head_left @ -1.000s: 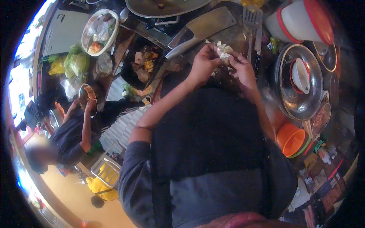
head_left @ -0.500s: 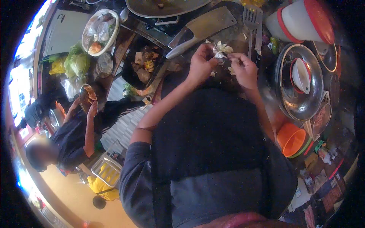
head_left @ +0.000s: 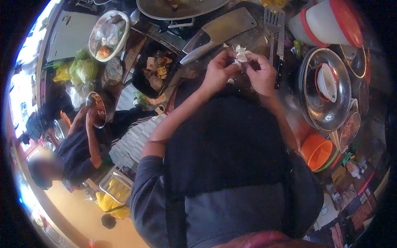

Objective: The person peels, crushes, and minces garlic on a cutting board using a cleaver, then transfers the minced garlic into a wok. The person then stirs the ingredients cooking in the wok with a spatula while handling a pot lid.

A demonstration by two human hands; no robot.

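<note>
My left hand [head_left: 218, 72] and my right hand [head_left: 262, 75] meet over the dark work surface, fingertips almost touching. Both are closed in a pinch on a small pale piece that looks like a garlic clove, mostly covered by the fingers. Just beyond the fingertips lies a cluster of white garlic cloves [head_left: 241, 53], with bits of skin scattered around. A broad cleaver [head_left: 229, 27] rests to the upper left, its handle pointing toward my left wrist. Right of my right hand lie a slotted turner [head_left: 273, 20] and a black-handled knife [head_left: 279, 68].
A large pan [head_left: 182, 14] stands at the top. To the right are a metal colander [head_left: 308, 97], stacked white containers [head_left: 326, 25] and an orange bowl [head_left: 316, 151]. At left, a co-worker [head_left: 78, 153] has their hands in a metal bowl [head_left: 102, 120], near a basin [head_left: 126, 35] and lettuce [head_left: 82, 70].
My right hand has moved left and in, closing the gap to my left hand. The co-worker's bowl has tilted and one of their hands has gone into it.
</note>
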